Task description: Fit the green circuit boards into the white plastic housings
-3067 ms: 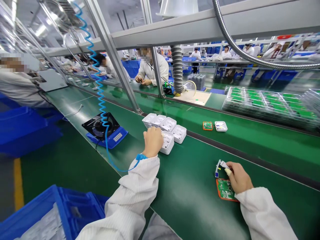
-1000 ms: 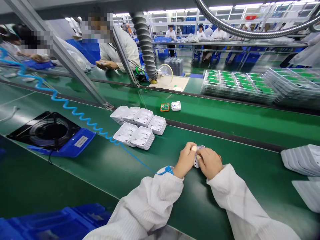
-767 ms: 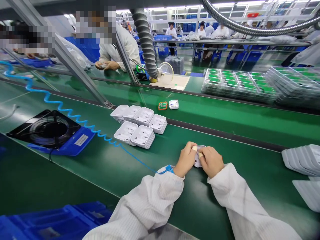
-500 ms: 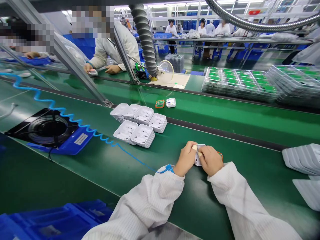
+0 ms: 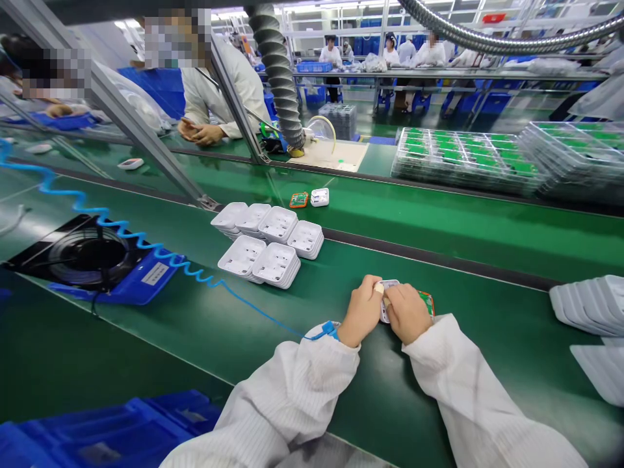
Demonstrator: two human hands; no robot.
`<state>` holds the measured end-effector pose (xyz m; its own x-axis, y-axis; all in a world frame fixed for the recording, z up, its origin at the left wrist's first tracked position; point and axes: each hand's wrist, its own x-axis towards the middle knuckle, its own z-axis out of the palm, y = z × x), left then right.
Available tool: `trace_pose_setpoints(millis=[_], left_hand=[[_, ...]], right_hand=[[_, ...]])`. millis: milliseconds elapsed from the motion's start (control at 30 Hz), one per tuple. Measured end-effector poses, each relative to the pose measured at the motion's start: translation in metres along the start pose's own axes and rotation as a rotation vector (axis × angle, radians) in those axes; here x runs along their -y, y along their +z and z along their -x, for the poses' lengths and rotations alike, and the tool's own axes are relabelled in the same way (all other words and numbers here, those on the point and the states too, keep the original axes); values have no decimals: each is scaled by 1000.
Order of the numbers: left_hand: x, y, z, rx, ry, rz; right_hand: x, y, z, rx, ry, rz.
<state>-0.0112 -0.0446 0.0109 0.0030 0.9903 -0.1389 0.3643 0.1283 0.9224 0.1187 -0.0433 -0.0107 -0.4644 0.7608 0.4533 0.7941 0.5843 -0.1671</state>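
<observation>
Head view: held one white plastic shell (image 5: 383, 312) at the green workbench (image 5: 326, 296) between the left hand (image 5: 363, 312) and right hand (image 5: 409, 314), both curled nearly closed on it. Judged work on this shell unfinished, with an orange-edged circuit board (image 5: 428, 303) lying outside it, partly hidden by the right hand. Saw farther out six untouched shell stacks (image 5: 277, 263), and beyond the dark rail (image 5: 439, 262) another board (image 5: 299, 199) beside an open shell (image 5: 320, 197).

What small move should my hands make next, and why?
I'd probably lift your right hand slightly while your left hand steadies the white case. Both hands are at the case and hide much of its inside, so a quick look seems worthwhile before turning to the orange-edged green board, which lies beside it, partly hidden by your right hand.
</observation>
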Motion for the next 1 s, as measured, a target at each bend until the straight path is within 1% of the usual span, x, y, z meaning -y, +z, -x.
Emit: trace_pose_setpoints(millis=[133,233,333,433,600,667,800,900,1000], left_hand=[[0,1,2,-15,40,-64],[2,-2,0,10,60,-28],[5,-6,-6,6,67,38],[7,-10,-10,-20,90,61],[12,-12,-14,-70,99,38],[12,-13,-14,-53,119,-3],[6,-16,-12,17,163,-129],[0,-19,-11,67,166,-173],[-3,-21,-11,107,188,-185]], right_hand=[[0,2,0,3,14,26],[-6,2,3,31,65,-84],[-12,2,9,0,74,-147],[-12,0,14,1,39,-61],[-8,-2,16,-8,50,109],[-11,0,16,-11,34,129],[-19,5,16,4,-19,127],[-20,5,15,37,18,116],[-15,1,14,59,67,133]])
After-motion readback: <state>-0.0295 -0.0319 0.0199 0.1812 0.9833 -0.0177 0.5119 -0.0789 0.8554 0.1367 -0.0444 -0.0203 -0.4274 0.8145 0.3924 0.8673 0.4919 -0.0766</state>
